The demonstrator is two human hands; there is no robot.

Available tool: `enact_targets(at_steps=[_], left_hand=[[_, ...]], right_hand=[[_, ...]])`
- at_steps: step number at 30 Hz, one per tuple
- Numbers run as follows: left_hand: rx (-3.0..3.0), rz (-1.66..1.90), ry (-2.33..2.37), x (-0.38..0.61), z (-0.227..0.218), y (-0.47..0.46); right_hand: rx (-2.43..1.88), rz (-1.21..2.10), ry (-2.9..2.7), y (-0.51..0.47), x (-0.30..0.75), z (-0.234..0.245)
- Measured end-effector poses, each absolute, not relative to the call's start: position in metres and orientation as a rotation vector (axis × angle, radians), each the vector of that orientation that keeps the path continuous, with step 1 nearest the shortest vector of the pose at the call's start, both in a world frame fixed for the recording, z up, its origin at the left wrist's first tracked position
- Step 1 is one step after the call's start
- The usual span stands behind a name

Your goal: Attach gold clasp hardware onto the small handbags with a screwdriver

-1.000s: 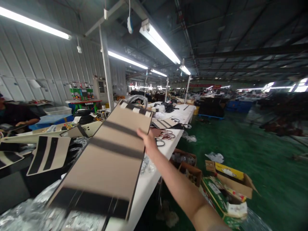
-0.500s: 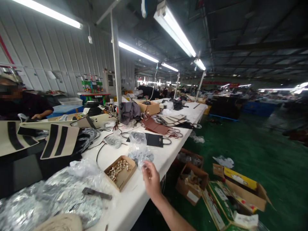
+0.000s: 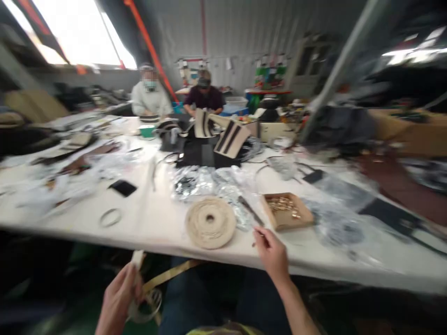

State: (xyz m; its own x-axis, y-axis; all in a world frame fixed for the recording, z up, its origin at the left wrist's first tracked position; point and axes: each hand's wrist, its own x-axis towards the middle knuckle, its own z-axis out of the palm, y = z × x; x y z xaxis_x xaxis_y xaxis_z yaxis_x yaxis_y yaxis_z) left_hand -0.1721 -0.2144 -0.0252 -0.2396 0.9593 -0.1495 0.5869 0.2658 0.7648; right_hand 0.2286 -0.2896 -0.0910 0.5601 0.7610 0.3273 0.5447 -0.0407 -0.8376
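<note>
My left hand is below the table's front edge, its fingers closed on a pale strip. Beside it, a yellowish band runs towards the table edge, and a loop of clear or white material hangs under the fingers. My right hand is over the front edge with thumb and fingers pinched together; whatever they hold is too small and blurred to name. Just beyond its fingertips lies a dark metal bar-shaped tool. Left of that hand rests a roll of beige webbing. On its right stands a cardboard tray of gold-coloured metal fittings.
Plastic bags of silvery pieces lie behind the roll. More clear bags and black pieces are at the right. A black rectangle and a ring lie left. Two people sit across the table.
The view has swung left and down. My right hand has gone from beside the clear bag past the tray to near the metal tool. My left hand has come into view with the strip.
</note>
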Motion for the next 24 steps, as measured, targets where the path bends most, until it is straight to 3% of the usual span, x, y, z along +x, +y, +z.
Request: enact_targets(at_steps=[6, 12, 24], left_hand=[[1.126, 1.017, 1.459, -0.235, -0.057, -0.207], [1.020, 0.896, 1.448, -0.239, -0.071, -0.180], [0.979, 1.040, 1.429, -0.261, -0.087, -0.158]], right_hand=[[-1.739, -0.050, -1.252, -0.287, 0.237, -0.100], [-1.741, -0.091, -1.317, -0.290, 0.232, -0.097], [-1.759, -0.143, -1.346, -0.288, 0.232, -0.102]])
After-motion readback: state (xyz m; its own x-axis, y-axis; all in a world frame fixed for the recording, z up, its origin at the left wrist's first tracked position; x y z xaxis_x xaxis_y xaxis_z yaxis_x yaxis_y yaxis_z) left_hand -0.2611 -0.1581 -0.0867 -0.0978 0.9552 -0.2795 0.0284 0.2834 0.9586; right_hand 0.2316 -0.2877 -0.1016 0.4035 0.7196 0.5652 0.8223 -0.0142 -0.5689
